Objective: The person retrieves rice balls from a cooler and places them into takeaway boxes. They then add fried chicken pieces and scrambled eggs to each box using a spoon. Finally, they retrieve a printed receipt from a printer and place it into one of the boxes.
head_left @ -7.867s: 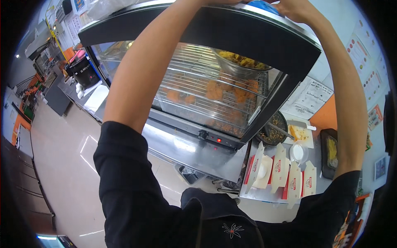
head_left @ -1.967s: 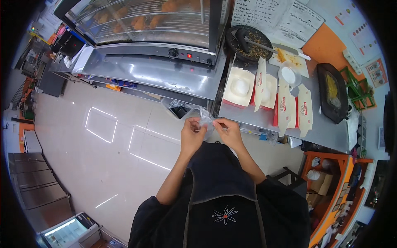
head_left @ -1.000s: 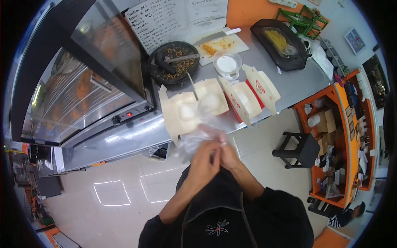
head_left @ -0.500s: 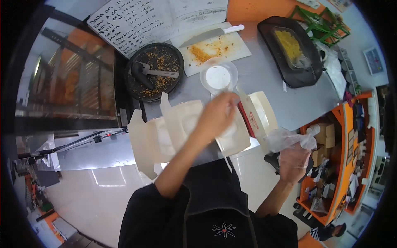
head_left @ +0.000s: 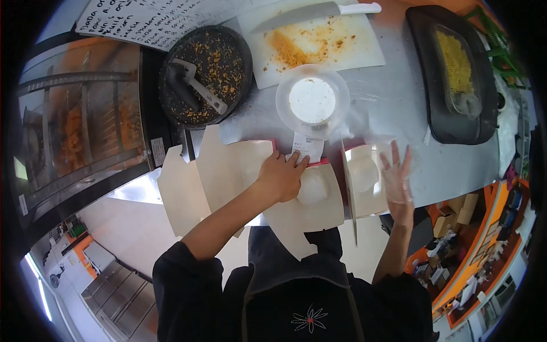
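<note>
White paper slip (head_left: 308, 147) looked light and floppy, best taken by an edge; left hand (head_left: 281, 178) touched it, pinch unclear; right hand (head_left: 399, 181) spread wide.

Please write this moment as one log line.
Left hand: touching small white paper slip; right hand: clear-plastic gloved, open, beside rightmost cream cardboard box; rest: white rectangular cutting board

Handwritten white sheet (head_left: 165, 17) along upper left. Glass-sided cabinet (head_left: 151, 102), far left. Dark round dish (head_left: 247, 68) beside it, pestle (head_left: 183, 88) and spatula (head_left: 209, 96) lying in scattered crumbs. Top centre: white cutting board (head_left: 367, 51), orange-stained, knife (head_left: 310, 15) across upper part. Upper right: black tray (head_left: 423, 62) bearing clear container of yellow food (head_left: 454, 60). Lower right: orange shelves (head_left: 481, 231), cluttered.
</note>
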Demonstrator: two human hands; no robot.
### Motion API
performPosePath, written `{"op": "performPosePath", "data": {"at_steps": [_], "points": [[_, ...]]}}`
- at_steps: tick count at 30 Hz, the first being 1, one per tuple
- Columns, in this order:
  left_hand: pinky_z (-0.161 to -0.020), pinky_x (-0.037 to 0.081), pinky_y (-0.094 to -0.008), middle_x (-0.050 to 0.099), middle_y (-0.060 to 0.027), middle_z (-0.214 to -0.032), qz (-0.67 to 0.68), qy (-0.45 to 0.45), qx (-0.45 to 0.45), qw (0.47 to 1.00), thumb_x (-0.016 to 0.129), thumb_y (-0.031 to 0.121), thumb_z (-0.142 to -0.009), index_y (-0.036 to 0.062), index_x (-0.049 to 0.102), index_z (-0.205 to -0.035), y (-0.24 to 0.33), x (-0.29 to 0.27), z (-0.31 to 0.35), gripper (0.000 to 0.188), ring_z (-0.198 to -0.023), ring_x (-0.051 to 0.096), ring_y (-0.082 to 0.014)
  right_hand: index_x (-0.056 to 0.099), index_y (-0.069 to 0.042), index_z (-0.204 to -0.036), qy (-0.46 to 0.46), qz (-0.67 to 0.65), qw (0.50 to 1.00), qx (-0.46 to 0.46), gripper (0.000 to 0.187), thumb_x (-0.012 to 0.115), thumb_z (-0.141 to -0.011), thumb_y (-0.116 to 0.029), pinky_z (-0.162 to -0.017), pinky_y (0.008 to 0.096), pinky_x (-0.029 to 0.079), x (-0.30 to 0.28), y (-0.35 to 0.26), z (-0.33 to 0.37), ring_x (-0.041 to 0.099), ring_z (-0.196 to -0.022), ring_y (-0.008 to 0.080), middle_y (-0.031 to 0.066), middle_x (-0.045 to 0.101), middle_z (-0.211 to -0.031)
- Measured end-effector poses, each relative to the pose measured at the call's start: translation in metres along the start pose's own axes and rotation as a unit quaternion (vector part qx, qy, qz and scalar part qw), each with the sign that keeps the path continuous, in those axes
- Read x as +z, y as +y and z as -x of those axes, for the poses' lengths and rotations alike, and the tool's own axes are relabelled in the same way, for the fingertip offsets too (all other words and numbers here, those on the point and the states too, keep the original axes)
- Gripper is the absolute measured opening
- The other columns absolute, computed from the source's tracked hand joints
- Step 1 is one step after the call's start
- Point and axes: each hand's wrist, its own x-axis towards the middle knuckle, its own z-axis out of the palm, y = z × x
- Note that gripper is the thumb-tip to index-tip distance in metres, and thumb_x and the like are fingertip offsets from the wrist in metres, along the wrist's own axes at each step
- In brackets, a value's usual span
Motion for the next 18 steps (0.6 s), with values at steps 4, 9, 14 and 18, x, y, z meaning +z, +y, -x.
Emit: {"op": "performPosePath", "data": {"at_steps": [4, 9, 14, 18], "points": [[-0.1, 0.032, -0.0451, 0.043, -0.0235, -0.13, -0.019, 0.026, 0.0, 0.999, 0.046, 0.022, -0.083, 0.0129, 0.034, -0.137, 0.003, 0.0, 0.001, 0.056, -0.105, 0.054, -0.0351, 0.007, -0.017, -0.145, 0.034, 0.042, 0.997, 0.062, 0.086, 0.049, -0.081, -0.057, -0.11, 0.0442, 0.008, -0.016, 0.03, 0.037, 0.013, -0.136, 0.0322, 0.0116, 0.002, -0.151], [-0.101, 0.031, -0.0457, 0.049, -0.0287, -0.119, -0.024, 0.013, -0.016, 0.999, 0.05, 0.02, -0.081, 0.0203, 0.032, -0.139, 0.007, -0.006, 0.003, 0.06, -0.104, 0.054, -0.0364, 0.006, -0.017, -0.145, 0.061, 0.044, 0.994, 0.076, 0.085, 0.048, -0.082, -0.055, -0.11, 0.0442, 0.009, -0.03, 0.043, 0.053, 0.013, -0.136, 0.0319, 0.0115, 0.002, -0.15], [-0.104, 0.028, -0.0451, 0.052, -0.0286, -0.115, -0.045, 0.033, -0.025, 0.998, 0.048, 0.019, -0.082, 0.0224, 0.032, -0.139, 0.008, -0.001, 0.005, 0.059, -0.107, 0.053, -0.0365, 0.006, -0.016, -0.145, 0.06, 0.048, 0.996, 0.055, 0.084, 0.048, -0.083, -0.054, -0.11, 0.0442, 0.01, -0.033, 0.049, 0.032, 0.013, -0.136, 0.0316, 0.0114, 0.003, -0.15], [-0.106, 0.024, -0.045, 0.051, -0.0274, -0.118, -0.029, 0.049, -0.025, 0.998, 0.047, 0.017, -0.083, 0.0214, 0.03, -0.14, 0.007, 0.009, 0.008, 0.059, -0.111, 0.05, -0.0367, 0.005, -0.016, -0.145, 0.065, 0.05, 0.995, 0.051, 0.084, 0.048, -0.083, -0.054, -0.11, 0.0442, 0.01, -0.036, 0.046, 0.028, 0.013, -0.136, 0.0313, 0.0113, 0.003, -0.15]]}}
